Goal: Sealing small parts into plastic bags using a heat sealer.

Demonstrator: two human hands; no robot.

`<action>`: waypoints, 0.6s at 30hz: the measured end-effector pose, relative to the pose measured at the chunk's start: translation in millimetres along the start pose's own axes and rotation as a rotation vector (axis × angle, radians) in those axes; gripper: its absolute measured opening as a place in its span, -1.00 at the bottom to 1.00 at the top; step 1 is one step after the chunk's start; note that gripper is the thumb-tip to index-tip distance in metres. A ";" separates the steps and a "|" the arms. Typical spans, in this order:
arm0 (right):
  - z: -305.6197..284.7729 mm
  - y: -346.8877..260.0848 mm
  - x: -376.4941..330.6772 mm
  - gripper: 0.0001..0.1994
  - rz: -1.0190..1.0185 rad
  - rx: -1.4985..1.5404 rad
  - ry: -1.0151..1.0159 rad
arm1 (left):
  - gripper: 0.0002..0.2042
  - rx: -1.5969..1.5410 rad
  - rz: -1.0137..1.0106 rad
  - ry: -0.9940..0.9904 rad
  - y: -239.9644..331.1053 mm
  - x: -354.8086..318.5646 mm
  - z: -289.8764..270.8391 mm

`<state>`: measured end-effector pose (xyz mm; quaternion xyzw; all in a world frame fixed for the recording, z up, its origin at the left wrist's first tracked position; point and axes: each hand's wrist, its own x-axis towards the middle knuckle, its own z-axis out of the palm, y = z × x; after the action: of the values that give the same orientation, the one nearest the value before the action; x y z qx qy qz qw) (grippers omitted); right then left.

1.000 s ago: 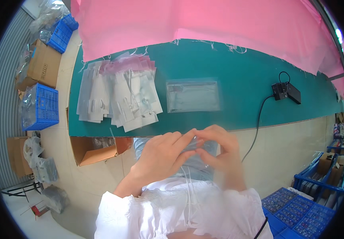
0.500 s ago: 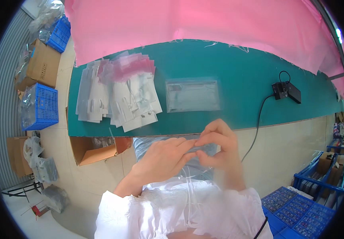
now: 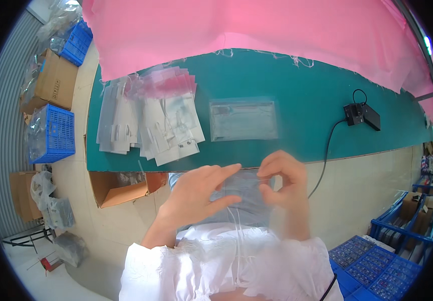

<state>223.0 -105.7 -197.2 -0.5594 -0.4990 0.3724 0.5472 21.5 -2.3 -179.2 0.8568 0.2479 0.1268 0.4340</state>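
Observation:
My left hand (image 3: 195,193) is above my lap, just short of the table's near edge, its thumb and forefinger stretched apart with nothing visible between them. Facing it, my right hand (image 3: 285,179) has curled fingers, the thumb and forefinger tips close together. Something faint and see-through may be between those tips, but I cannot make it out. Beyond the hands, a flat clear plastic packet (image 3: 244,120) lies on the green table (image 3: 296,100). To its left rests an overlapping pile of clear bags with white cards (image 3: 171,125), some with pink tops.
A black device with a cable (image 3: 361,115) lies on the table's right side. Pink cloth (image 3: 256,30) covers the far edge. An open cardboard box (image 3: 123,193) stands below the table at left. Blue crates (image 3: 58,131) line the left floor; blue trays of small parts (image 3: 372,261) are at lower right.
The hands were together at the fingertips and have parted. My left hand has moved a little left and its thumb and forefinger have spread; the right has shifted slightly right.

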 end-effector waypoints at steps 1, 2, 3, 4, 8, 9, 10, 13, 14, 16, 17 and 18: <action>-4.1 -1.1 0.4 -0.78 -0.018 0.000 0.038 | -0.44 0.000 0.000 -0.002 -4.4 -2.0 -2.7; -7.0 -1.8 0.3 -0.78 -0.037 0.001 0.073 | -0.44 0.003 0.012 0.034 -8.7 -5.1 -5.9; -9.1 -1.0 -0.9 -0.78 -0.037 0.003 0.072 | -0.43 0.005 0.025 0.070 -10.8 -6.6 -7.5; -10.8 0.2 -2.3 -0.78 -0.029 0.015 0.070 | -0.43 0.005 0.024 0.070 -10.6 -6.8 -7.7; -15.2 2.4 -3.5 -0.77 -0.014 -0.029 0.063 | -0.46 -0.024 -0.003 0.080 -4.2 -7.2 -9.2; -16.9 1.5 -2.7 -0.77 -0.014 -0.031 0.066 | -0.48 -0.039 -0.019 0.079 -3.1 -6.2 -8.7; -19.1 -1.2 -0.4 -0.74 -0.077 -0.161 0.016 | -0.48 -0.041 -0.016 0.076 -2.9 -5.2 -8.4; -14.2 -16.8 8.6 -0.63 -0.264 -0.516 -0.045 | -0.48 -0.064 -0.030 0.109 0.8 -4.6 -9.1; -8.5 -21.9 11.2 -0.55 -0.385 -0.751 -0.051 | -0.48 -0.052 -0.003 0.111 0.4 -3.5 -7.8; 5.4 -30.9 13.4 -0.49 -0.394 -0.747 -0.099 | -0.48 -0.039 0.022 0.113 -1.6 -2.1 -4.7; 8.8 -33.8 13.3 -0.43 -0.405 -0.745 -0.146 | -0.48 -0.020 0.076 0.130 -2.6 -1.7 -2.8; 9.5 -32.0 12.8 -0.43 -0.408 -0.743 -0.147 | -0.48 0.000 0.129 0.148 -2.7 -1.8 -2.6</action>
<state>211.9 -94.2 -165.3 -0.5802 -0.7372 0.0905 0.3343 18.1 -0.2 -179.9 0.8594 0.2234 0.2174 0.4053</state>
